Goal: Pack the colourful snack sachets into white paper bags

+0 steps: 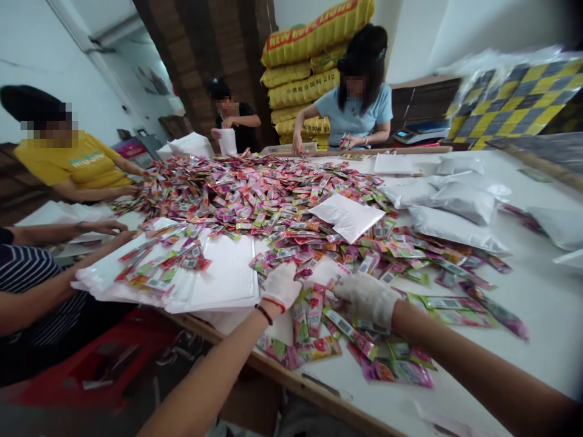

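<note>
At the near edge of the counter [523, 291], my gloved left hand [282, 285] and right hand [367, 298] rest fingers-down, loosely spread, on colourful sachets [314, 315] spilling from the big heap [255, 194].

Glossy plastic sachets [291, 200] cover a smooth matt white table [537, 303] — both hands [328, 294] wear knitted white cloth gloves.

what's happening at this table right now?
A person in white gloves has the left hand and right hand down on colourful small sachets at the near edge of a white table. A big sachet pile covers the middle. Co-workers sit around it beside white bags.
</note>
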Motion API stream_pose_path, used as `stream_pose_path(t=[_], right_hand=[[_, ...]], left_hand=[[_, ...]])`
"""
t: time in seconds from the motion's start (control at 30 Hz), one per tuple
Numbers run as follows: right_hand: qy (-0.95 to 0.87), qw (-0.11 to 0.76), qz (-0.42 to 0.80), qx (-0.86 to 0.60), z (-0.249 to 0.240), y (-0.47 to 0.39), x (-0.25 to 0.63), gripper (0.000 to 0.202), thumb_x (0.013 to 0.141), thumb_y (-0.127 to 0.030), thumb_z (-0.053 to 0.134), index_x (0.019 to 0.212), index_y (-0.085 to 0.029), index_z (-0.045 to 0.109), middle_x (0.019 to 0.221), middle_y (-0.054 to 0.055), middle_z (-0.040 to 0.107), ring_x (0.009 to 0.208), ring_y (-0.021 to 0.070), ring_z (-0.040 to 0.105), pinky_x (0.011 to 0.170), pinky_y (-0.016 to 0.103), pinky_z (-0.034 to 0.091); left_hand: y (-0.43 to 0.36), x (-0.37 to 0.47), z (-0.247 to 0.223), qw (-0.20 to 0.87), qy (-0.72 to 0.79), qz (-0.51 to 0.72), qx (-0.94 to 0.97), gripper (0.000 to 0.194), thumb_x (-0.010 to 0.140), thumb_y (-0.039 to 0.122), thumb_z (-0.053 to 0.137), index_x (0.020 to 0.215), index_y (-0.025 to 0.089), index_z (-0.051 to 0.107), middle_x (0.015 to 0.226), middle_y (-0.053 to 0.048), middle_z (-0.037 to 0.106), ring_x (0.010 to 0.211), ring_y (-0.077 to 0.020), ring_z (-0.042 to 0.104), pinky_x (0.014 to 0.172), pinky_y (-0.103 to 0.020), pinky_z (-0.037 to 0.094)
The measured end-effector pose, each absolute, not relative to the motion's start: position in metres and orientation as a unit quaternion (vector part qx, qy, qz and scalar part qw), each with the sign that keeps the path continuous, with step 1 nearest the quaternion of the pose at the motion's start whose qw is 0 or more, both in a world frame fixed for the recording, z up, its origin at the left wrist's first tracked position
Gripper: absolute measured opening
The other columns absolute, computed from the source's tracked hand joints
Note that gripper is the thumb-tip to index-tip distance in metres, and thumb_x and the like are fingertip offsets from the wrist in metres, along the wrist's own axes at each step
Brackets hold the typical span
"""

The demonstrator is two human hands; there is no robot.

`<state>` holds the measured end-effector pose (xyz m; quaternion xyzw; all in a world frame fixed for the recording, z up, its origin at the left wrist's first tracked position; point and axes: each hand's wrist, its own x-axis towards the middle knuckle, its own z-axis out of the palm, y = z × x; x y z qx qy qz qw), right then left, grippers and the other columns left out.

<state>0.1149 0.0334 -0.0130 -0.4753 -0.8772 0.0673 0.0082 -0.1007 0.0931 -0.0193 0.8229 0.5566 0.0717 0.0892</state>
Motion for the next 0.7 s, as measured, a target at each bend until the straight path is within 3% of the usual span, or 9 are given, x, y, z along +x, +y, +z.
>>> stream_pose_path(t=[0.07,0.13,0.23,0.3,0.37,0.47,0.57,0.7], right_hand=[[-0.869,0.018,0.069,-0.489,-0.010,0.026,0.121,0.014,0.075,-0.015,0.053,0.079,-0.019,0.065,0.081,0.007,0.064,0.074,0.0184,0.056,0.067,0.029,0.036],[-0.850,0.081,0.072,-0.516,-0.004,0.022,0.136,0.014,0.078,-0.016,0.050,0.079,-0.020,0.063,0.087,0.007,0.063,0.079,0.0180,0.055,0.072,0.029,0.038],[-0.773,0.191,0.096,-0.598,0.001,0.026,0.158,0.014,0.079,-0.015,0.045,0.083,-0.019,0.058,0.083,0.005,0.060,0.074,0.0161,0.054,0.072,0.027,0.040],[-0.709,0.217,0.109,-0.662,0.000,0.036,0.164,0.018,0.078,-0.014,0.041,0.089,-0.017,0.055,0.076,0.004,0.059,0.068,0.0156,0.053,0.066,0.026,0.040],[-0.688,0.193,0.110,-0.691,-0.004,0.048,0.162,0.021,0.076,-0.015,0.044,0.095,-0.016,0.054,0.075,0.004,0.059,0.066,0.0162,0.053,0.062,0.026,0.039],[-0.755,0.090,0.113,-0.640,-0.013,0.062,0.157,0.025,0.070,-0.012,0.051,0.094,-0.017,0.059,0.079,0.005,0.063,0.070,0.0171,0.055,0.063,0.026,0.038],[-0.795,-0.016,0.101,-0.598,-0.016,0.064,0.162,0.017,0.071,-0.012,0.052,0.082,-0.020,0.063,0.080,0.005,0.065,0.071,0.0174,0.057,0.063,0.026,0.037],[-0.778,-0.045,0.022,-0.626,0.001,0.049,0.178,0.018,0.075,-0.011,0.049,0.078,-0.018,0.065,0.089,0.011,0.065,0.079,0.0227,0.058,0.066,0.031,0.036]], left_hand=[[0.089,-0.103,-0.014,0.088,0.532,0.085,0.838,0.028,0.078,0.018,0.048,0.105,0.016,0.057,0.111,-0.012,0.061,0.105,-0.0254,0.056,0.089,-0.033,0.041],[0.097,-0.110,-0.006,0.091,0.520,0.103,0.843,0.035,0.078,0.015,0.047,0.113,0.014,0.054,0.116,-0.013,0.059,0.110,-0.0240,0.054,0.093,-0.031,0.040],[0.123,-0.120,0.005,0.093,0.530,0.118,0.834,0.043,0.080,0.021,0.049,0.123,0.015,0.047,0.117,-0.012,0.060,0.106,-0.0221,0.056,0.089,-0.029,0.042],[0.142,-0.121,0.008,0.084,0.543,0.082,0.832,0.043,0.080,0.026,0.051,0.122,0.017,0.048,0.111,-0.011,0.062,0.099,-0.0216,0.059,0.084,-0.028,0.044],[0.158,-0.119,0.007,0.070,0.552,0.032,0.830,0.036,0.077,0.024,0.055,0.112,0.018,0.055,0.105,-0.010,0.064,0.096,-0.0217,0.060,0.081,-0.027,0.045],[0.168,-0.116,0.004,0.053,0.559,0.004,0.827,0.026,0.074,0.020,0.056,0.100,0.018,0.061,0.104,-0.010,0.064,0.099,-0.0217,0.058,0.085,-0.027,0.044],[0.162,-0.120,0.007,0.044,0.538,0.036,0.841,0.028,0.073,0.020,0.057,0.100,0.019,0.061,0.115,-0.010,0.059,0.109,-0.0217,0.053,0.093,-0.028,0.040],[0.133,-0.125,0.022,0.152,0.515,0.137,0.832,0.035,0.072,0.014,0.055,0.107,0.018,0.057,0.110,-0.007,0.062,0.102,-0.0188,0.056,0.091,-0.027,0.043]])
